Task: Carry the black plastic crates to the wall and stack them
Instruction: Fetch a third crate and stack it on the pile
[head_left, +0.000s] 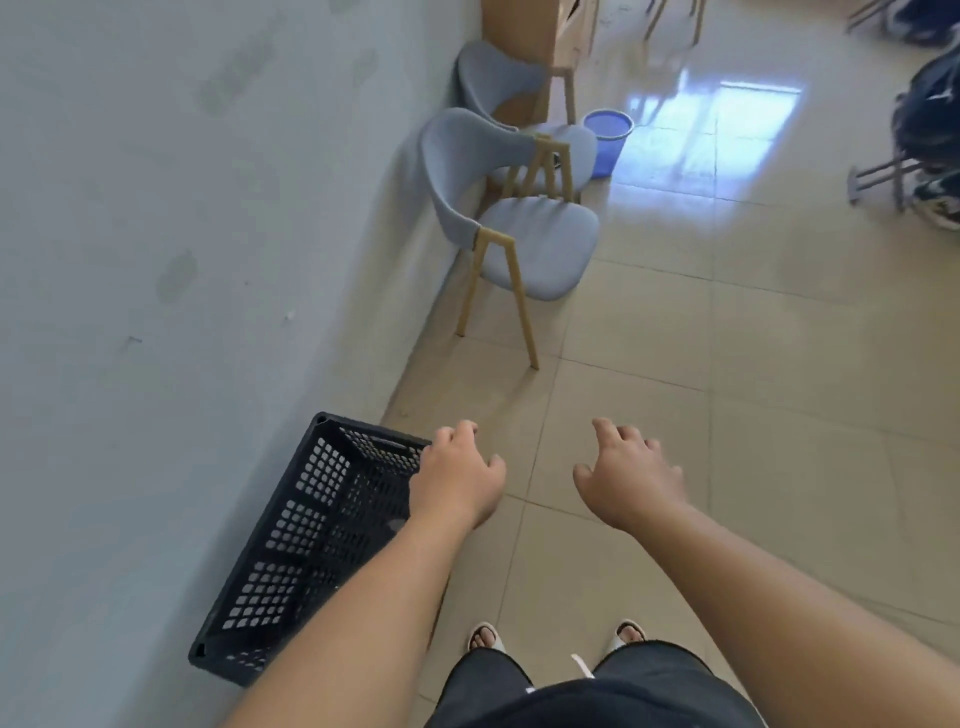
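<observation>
While the black plastic crate (311, 535) lies on the tiled floor (727, 364) with its long side close along the pale wall (182, 208), both hands reach forward and hold nothing. The left hand (457, 473), fingers loosely curled, is over the crate's far right corner; whether it touches the rim cannot be told. The right hand (631, 475), fingers relaxed and slightly spread, is over the tiles, apart from the crate. A grey chair (540, 244) stands further along the wall.
</observation>
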